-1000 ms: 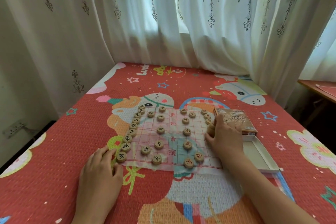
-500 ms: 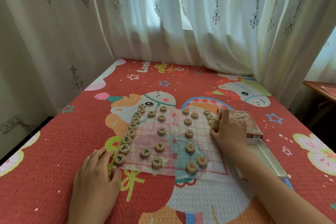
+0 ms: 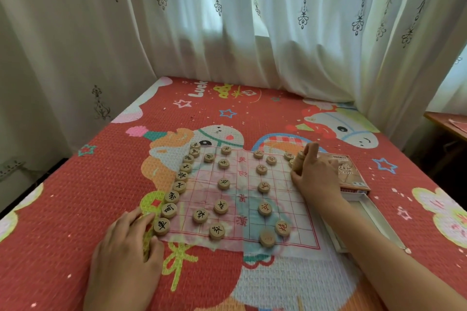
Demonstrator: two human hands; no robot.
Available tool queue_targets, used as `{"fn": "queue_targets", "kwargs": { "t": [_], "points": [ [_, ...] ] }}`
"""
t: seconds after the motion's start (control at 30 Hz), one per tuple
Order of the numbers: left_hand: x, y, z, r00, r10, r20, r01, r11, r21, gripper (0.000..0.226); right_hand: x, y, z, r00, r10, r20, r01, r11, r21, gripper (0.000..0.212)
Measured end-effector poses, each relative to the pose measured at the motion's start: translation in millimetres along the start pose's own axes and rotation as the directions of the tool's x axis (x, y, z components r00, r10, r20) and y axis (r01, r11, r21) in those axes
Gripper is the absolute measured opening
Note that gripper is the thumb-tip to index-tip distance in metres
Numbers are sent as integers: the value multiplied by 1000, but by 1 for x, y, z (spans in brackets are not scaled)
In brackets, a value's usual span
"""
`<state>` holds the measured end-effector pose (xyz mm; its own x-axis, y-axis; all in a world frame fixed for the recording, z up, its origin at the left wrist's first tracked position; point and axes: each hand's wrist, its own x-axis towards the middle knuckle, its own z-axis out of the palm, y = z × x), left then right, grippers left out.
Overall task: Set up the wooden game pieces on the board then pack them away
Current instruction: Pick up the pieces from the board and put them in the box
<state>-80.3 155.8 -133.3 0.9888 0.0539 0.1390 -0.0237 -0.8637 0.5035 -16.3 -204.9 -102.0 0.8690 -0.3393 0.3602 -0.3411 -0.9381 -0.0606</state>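
Wooden stack (image 3: 297,163) gripped by right hand (image 3: 317,175) fingers (image 3: 311,153).

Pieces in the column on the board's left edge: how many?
9 pieces, one curved line down the board's left edge, far to near: first, second, third, fourth, fifth, sixth, seventh, eighth, ninth, next to the left hand. None look hidden.

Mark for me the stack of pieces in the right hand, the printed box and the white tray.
stack of pieces (image 3: 297,160): head view, side of the stack, left of the fingers.
printed box (image 3: 351,174): head view, its printed top face.
white tray (image 3: 379,215): head view, its right wall.
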Motion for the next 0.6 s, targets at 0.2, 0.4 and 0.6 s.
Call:
{"fn": "queue_targets", "kwargs": {
  "t": [0.2,0.4,0.6],
  "points": [
    [0,2,-1,1000,-9,-11,8,1000,-9,42,-6,6,-9,996,-2,-92,25,966,256,50],
    [-16,25,-9,982,130,-134,-162,952,-261,46,-49,7,-68,988,60,-141,48,752,658,60],
    [-44,111,3,835,539,-107,-518,707,-482,51,-92,16,-92,996,90,17,-60,500,864,62]
  ]
}}
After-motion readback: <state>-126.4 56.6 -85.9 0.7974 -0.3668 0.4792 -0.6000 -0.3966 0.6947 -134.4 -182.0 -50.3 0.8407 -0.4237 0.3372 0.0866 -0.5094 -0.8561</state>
